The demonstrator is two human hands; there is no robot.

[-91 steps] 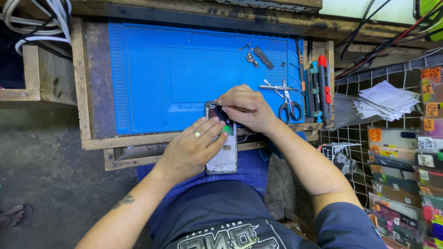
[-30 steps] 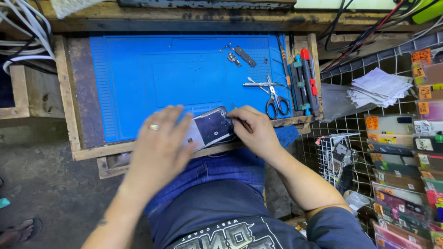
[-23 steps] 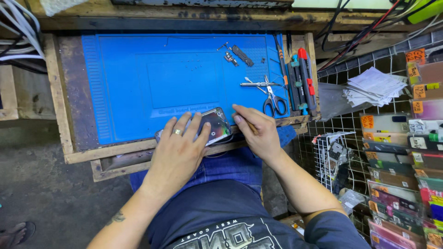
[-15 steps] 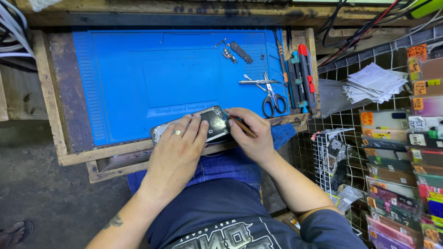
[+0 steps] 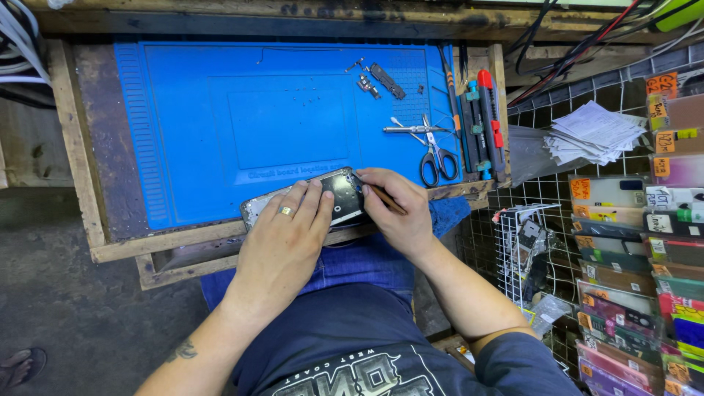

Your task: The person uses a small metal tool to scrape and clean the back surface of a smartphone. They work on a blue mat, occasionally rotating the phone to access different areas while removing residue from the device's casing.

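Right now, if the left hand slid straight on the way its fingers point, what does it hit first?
The left hand lies on the opened phone, fingers aimed up and right across the blue mat. Past the phone, the scissors and tweezers look like the first things met, though the exact line is uncertain.
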